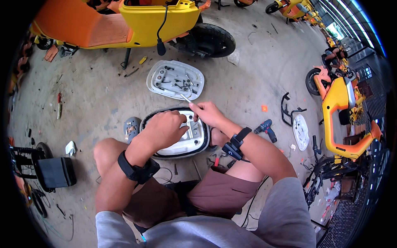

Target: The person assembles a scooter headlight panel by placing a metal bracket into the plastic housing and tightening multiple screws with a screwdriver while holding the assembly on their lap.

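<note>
A scooter seat [201, 142], its white underside up and a black edge round it, lies between my legs. Curled above its left part is my left hand [165, 126]; what its fingers hold, if anything, is hidden. My right hand [209, 113] grips a short silver metal rod [185, 98], which points up and left past the seat's far edge. Between the hands a pale bar-like piece [190, 129] shows on the seat's underside. Just beyond lies a white plastic tray-like shell [197, 74] holding several bolts and small parts.
A yellow and orange scooter [159, 25] stands ahead. On the right are a cordless drill [266, 129], a black bracket [286, 108], a white oval panel [301, 132] and another scooter [331, 120]. A hammer [217, 160] lies by my leg, and a black box [56, 172] stands left.
</note>
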The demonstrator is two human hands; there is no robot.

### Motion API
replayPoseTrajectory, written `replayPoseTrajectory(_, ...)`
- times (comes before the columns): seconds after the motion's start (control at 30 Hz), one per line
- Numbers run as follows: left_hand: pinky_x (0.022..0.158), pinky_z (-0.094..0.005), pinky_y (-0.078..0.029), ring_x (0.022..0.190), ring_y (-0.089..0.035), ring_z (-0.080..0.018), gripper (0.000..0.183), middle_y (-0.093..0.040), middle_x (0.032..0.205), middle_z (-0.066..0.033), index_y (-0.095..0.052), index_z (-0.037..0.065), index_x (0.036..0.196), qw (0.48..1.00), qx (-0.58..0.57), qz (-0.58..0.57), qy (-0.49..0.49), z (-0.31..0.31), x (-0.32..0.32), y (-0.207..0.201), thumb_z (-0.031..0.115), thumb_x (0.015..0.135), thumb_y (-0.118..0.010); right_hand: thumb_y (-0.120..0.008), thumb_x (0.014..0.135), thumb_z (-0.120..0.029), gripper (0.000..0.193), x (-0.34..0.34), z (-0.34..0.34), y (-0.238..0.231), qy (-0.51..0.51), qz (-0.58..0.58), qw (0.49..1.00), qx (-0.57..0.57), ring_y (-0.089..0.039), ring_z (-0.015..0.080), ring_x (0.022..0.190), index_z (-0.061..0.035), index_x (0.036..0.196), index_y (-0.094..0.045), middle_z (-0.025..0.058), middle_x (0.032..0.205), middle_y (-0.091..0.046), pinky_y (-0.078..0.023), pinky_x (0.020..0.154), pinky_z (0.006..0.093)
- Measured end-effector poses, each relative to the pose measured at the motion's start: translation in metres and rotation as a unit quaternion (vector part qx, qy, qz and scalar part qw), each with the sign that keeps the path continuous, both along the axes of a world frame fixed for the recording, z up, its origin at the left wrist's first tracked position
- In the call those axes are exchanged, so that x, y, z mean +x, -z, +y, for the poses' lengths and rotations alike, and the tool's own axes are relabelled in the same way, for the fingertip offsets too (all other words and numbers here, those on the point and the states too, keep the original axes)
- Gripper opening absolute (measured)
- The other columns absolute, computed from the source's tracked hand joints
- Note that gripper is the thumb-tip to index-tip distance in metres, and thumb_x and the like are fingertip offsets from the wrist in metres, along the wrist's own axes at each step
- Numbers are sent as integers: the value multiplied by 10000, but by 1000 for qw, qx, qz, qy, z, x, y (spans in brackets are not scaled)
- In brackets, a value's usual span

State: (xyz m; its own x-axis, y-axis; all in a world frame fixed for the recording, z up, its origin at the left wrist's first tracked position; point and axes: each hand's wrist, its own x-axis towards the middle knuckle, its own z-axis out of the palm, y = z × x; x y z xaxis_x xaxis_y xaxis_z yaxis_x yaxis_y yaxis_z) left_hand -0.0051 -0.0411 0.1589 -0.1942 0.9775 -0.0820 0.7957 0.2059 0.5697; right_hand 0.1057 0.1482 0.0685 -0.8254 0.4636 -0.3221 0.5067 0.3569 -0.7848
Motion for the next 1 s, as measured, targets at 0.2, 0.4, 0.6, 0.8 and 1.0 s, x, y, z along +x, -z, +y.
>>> replayPoseTrajectory(0.2,846,-443,-518,957,-645,-362,260,-689,1000,-173,-697,-4,1023,999,3,0,45,2,2,5,214,889,-654,-520,984,-481,578,1,11,18,-38,9,997,-64,-533,129,503,-31,653,-669,45,595,-652,-461,528,325)
replayPoseTrajectory(0.4,829,-445,-519,944,-645,-367,244,-683,988,-170,-690,10,1044,999,10,-16,28,2,3,3,197,890,-656,-520,997,-474,563,0,0,-2,-12,-33,999,-25,-620,128,611,-17,709,-680,54,626,-669,-493,636,311)
replayPoseTrajectory(0.6,808,-453,-519,911,-647,-381,256,-683,1000,-171,-688,24,1063,1000,16,-9,-3,7,8,-2,217,900,-649,-518,969,-498,599,5,-1,6,24,-2,1000,5,-605,179,539,-34,630,-687,70,561,-643,-502,593,350)
replayPoseTrajectory(0.8,814,-439,-520,889,-655,-387,276,-691,1012,-190,-689,-10,1073,999,34,-12,-35,9,6,2,193,889,-652,-512,968,-504,600,4,-3,-3,38,6,999,14,-611,194,552,-27,662,-708,84,586,-658,-503,611,354)
replayPoseTrajectory(1.0,806,-439,-523,875,-657,-386,263,-690,1001,-194,-693,-4,1062,998,34,-5,-57,8,4,3,185,883,-658,-512,971,-509,600,0,-6,-7,60,-2,998,20,-596,158,567,-30,661,-695,62,596,-662,-480,587,332)
